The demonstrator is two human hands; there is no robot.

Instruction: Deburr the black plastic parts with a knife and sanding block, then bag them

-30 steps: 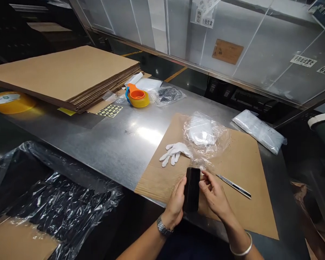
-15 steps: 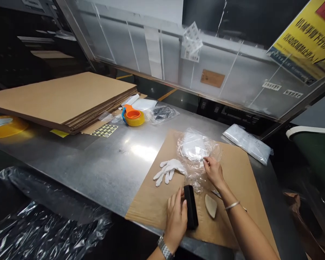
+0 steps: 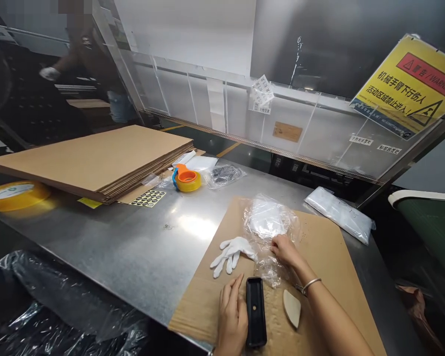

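The table [image 3: 126, 257] is smooth, shiny metal. The big brown sheet [image 3: 326, 257] on it is dull cardboard, and so is the stack [image 3: 96, 153]. The glove [image 3: 232, 252] is soft-looking white cloth. The clear bag [image 3: 267, 222] is thin, shiny, crinkly plastic. The black tray [image 3: 256, 311] looks like smooth plastic, a bit shiny. The bracelet [image 3: 311, 285] is shiny metal.

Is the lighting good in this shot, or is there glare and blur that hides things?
Head view: a bright glare patch washes out part of the metal table; the clear plastic bags and black plastic throw small highlights; the upper left background is dark, with a person there hard to make out; the yellow warning sign is readable.
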